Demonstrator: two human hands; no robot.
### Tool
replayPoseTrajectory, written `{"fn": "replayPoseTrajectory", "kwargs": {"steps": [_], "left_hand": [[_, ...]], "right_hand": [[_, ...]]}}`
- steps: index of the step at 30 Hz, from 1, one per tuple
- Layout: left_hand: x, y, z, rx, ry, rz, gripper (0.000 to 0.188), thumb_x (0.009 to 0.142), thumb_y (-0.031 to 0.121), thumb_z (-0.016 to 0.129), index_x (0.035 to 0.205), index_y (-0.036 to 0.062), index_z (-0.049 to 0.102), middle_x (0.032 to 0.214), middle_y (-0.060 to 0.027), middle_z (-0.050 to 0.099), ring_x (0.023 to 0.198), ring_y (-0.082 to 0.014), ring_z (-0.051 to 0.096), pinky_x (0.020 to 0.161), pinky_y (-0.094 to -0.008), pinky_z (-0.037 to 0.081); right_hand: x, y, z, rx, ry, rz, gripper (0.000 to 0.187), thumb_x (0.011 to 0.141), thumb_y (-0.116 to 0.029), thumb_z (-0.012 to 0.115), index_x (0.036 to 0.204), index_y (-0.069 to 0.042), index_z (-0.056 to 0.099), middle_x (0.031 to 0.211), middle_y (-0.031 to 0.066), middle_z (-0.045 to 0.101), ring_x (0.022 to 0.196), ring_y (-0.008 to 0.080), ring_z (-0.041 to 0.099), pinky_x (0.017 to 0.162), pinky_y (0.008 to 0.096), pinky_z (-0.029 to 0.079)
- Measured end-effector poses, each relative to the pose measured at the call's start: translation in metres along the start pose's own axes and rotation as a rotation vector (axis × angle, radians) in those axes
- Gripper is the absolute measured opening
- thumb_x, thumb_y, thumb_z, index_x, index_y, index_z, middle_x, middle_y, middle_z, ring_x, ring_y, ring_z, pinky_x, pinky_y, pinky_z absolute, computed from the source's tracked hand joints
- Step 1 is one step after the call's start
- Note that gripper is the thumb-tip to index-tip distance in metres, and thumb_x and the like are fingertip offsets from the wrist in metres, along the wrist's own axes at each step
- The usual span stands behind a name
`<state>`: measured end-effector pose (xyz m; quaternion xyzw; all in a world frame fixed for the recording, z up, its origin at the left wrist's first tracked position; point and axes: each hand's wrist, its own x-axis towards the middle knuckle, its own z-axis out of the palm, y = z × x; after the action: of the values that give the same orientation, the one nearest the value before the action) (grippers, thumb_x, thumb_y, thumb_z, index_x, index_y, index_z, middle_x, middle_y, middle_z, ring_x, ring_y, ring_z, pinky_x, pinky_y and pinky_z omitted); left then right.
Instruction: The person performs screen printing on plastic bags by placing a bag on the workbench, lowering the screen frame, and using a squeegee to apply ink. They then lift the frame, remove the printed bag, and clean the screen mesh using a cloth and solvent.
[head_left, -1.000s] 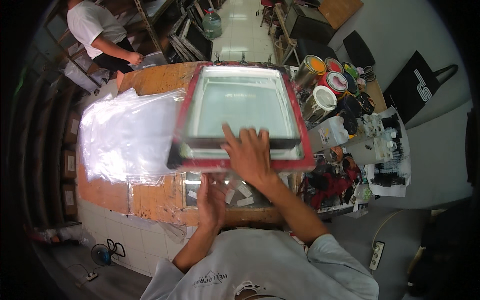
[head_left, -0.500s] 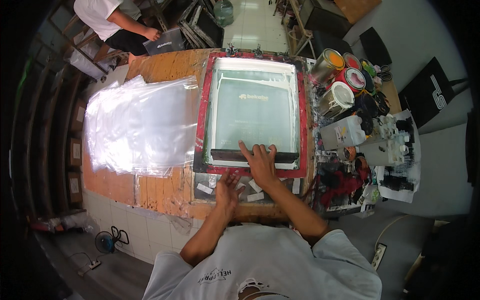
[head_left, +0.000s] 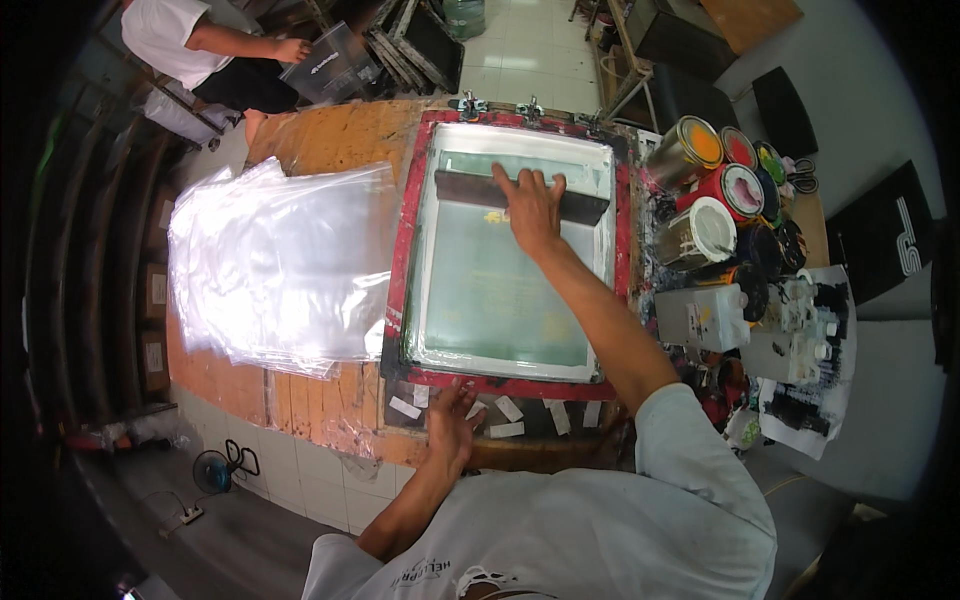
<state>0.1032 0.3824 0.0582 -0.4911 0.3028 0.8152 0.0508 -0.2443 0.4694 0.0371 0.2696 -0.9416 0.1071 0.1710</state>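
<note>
A screen-printing frame (head_left: 400, 290) with red tape round its rim lies on the wooden table in front of me, white ink along the inner edges of its greenish mesh (head_left: 480, 300). My right hand (head_left: 535, 205) grips a dark, long-bladed squeegee (head_left: 465, 187) from above, near the far end of the mesh. The squeegee lies slightly slanted, partly covering a yellowish printed design. At the frame's near edge is my left hand (head_left: 452, 425), fingers loosely apart and fingertips against or just under the rim; exact contact is hard to make out.
Clear plastic sheets (head_left: 285, 265) are spread to the left. Clamps (head_left: 472, 104) hold the frame's far edge. Ink cans (head_left: 690, 150) and plastic jugs (head_left: 705, 315) crowd the right side. Small white pieces (head_left: 507, 430) lie below the frame. Far left, another person (head_left: 225, 50) holds a printed sheet (head_left: 330, 65).
My right hand has pushed the squeegee from the near end of the mesh to the far end. My left hand stays by the near rim. The other person's sheet has been raised.
</note>
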Motion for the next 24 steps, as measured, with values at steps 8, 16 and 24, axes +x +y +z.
{"fn": "replayPoseTrajectory", "kwargs": {"steps": [8,16,24], "left_hand": [[-0.001,0.002,0.001,-0.071,0.012,0.002,0.027,0.095,0.036,0.068,0.108,0.0147,0.06,0.103,-0.003,0.059,0.108,-0.0239,0.055,0.096,-0.0538,0.046],[-0.025,0.026,0.006,-0.057,-0.105,0.068,0.029,0.091,0.037,0.074,0.104,0.014,0.061,0.097,-0.0033,0.064,0.097,-0.0236,0.063,0.095,-0.0473,0.049],[-0.084,0.108,0.067,-0.135,-0.419,0.354,0.011,0.092,0.005,0.07,0.101,0.0028,0.063,0.09,-0.0048,0.069,0.088,-0.0171,0.068,0.097,-0.0467,0.056]], "right_hand": [[0.031,0.02,-0.02,0.097,-0.337,0.012,0.075,0.08,-0.011,0.08,0.148,-0.02,0.049,0.109,0.013,0.066,0.109,0.0315,0.06,0.096,0.0568,0.036],[-0.134,-0.085,-0.165,0.244,-0.371,-0.005,0.076,0.08,0.001,0.069,0.151,-0.014,0.048,0.098,0.0102,0.055,0.096,0.0289,0.053,0.088,0.0485,0.033],[-0.109,-0.115,-0.252,0.043,0.051,-0.069,0.07,0.085,-0.038,0.075,0.148,-0.015,0.054,0.091,0.0059,0.049,0.085,0.0252,0.049,0.083,0.0458,0.034]]}}
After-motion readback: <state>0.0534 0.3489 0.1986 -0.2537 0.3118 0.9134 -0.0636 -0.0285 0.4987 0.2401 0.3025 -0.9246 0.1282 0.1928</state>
